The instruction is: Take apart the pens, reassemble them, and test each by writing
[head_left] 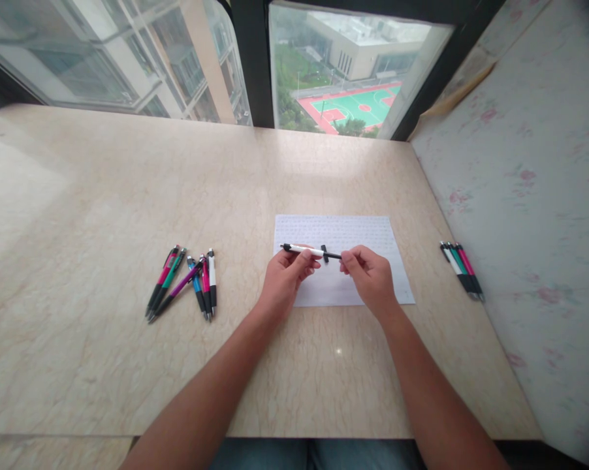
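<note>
Over the sheet of paper [343,290], a white and black pen [307,250] lies level between my two hands. Its white barrel is pinched in my left hand [285,281], with the black clicker end pointing left. My right hand [373,277] closes its thumb and fingers on the thin dark part at the pen's other end. A short black piece [324,254], perhaps a pen grip, is seen just behind the pen on the paper. Rows of writing cover the upper part of the sheet. The fingers hide the very tip of the pen.
Several coloured pens [181,284] lie loosely grouped on the marble-patterned ledge [128,176] to the left. Another few pens [462,271] rest side by side at the right, against the flowered wall [539,196]. A window [343,72] stands behind the ledge.
</note>
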Tool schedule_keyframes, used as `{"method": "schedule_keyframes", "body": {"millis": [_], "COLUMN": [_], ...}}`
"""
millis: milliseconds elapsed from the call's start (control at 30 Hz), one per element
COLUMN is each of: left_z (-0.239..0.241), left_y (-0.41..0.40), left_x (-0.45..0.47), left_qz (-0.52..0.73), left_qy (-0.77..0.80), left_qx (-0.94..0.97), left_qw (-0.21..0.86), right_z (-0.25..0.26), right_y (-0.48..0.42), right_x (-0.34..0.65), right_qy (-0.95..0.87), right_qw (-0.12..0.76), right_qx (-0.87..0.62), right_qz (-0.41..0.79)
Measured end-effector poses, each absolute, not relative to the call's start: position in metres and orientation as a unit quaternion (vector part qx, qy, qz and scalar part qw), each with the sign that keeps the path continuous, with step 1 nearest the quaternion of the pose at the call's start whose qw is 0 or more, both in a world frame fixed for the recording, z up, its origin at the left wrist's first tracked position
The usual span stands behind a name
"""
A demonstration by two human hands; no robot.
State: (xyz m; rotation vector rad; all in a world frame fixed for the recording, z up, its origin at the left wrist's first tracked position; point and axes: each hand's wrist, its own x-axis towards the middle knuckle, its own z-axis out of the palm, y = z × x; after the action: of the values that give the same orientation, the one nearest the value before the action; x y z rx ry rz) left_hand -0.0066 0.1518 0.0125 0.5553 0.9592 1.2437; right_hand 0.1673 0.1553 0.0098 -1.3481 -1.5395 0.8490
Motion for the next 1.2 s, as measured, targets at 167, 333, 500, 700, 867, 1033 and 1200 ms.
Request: {"method": "schedule_keyframes", "body": {"millis": [167, 333, 500, 700, 867, 1033, 1200], "left_z": [0.0135, 0.0117, 0.0105, 0.0106, 0.0106, 0.0114, 0.0106], "left_y": [0.1515, 0.1521, 0.152, 0.1527, 0.1527, 0.1528, 0.1524], "left_x": [-0.006, -0.0062, -0.0064, -0.0071, -0.0068, -0.0077, -0.0073], "left_qz": [0.554, 0.552, 0.545, 0.546, 0.543, 0.545, 0.536], "left_qy": [0.434, 0.437, 0.433, 0.438, 0.44, 0.444, 0.441], "left_qx": [0.25, 0.252, 0.252, 0.256, 0.252, 0.24, 0.243], "left_qw": [0.665, 0.664, 0.673, 0.667, 0.669, 0.669, 0.678], "right_z": [0.0098, 0.0118, 0.0118, 0.0148, 0.0137, 0.0153, 0.0144], "right_y": [0.1558, 0.1554, 0.1543, 0.1545, 0.1549, 0.155, 0.1539], "right_x": [0.1679, 0.1671, 0.167, 0.1651, 0.1664, 0.1635, 0.1654], "right_qy": [-0.636, -0.646, -0.653, -0.662, -0.678, -0.691, -0.702], "right_qw": [0.435, 0.438, 0.421, 0.431, 0.402, 0.416, 0.387], "right_qx": [-0.525, -0.532, -0.535, -0.535, -0.538, -0.524, -0.532], "right_qz": [0.362, 0.327, 0.332, 0.301, 0.299, 0.273, 0.272]}}
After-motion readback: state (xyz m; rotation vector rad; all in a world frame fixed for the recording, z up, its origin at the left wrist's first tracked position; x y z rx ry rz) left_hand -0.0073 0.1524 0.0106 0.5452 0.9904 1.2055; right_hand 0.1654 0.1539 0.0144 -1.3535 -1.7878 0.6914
